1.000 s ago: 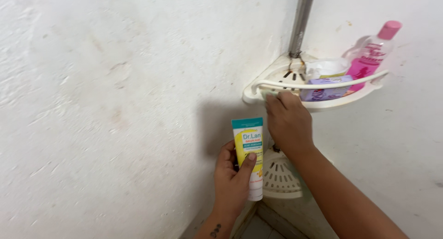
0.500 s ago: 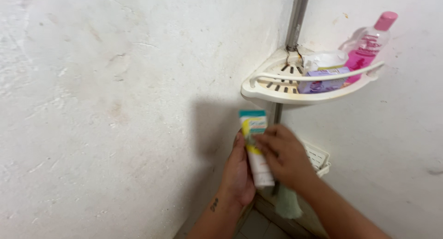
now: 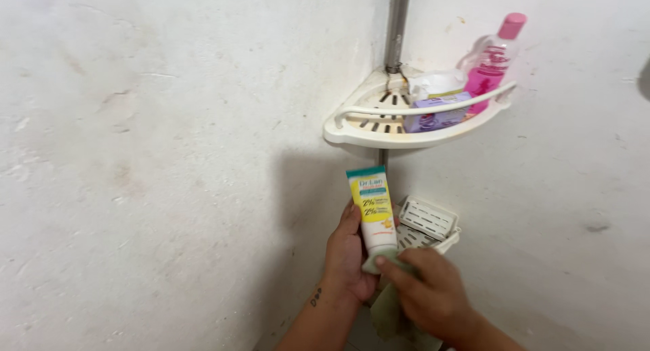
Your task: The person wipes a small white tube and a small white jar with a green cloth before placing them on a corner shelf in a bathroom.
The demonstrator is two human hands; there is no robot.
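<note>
Your left hand grips the yellow tube upright, below the corner shelf. Your right hand pinches a green cloth against the tube's base.

White corner shelf, pink bottle, purple box, white packet

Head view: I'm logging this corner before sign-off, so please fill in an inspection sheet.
Surface: white wall, scuffed and stained.
Job's things: yellow tube held upright, crimped end up; pale green cloth at its lower end.
Clutter: white corner shelf holds pink bottle and purple box; white slotted tray on the tier below.
Grippers: left hand grips the tube; right hand presses the cloth on it.
Cables: nothing seen.
Surroundings: metal pole in the corner.
</note>
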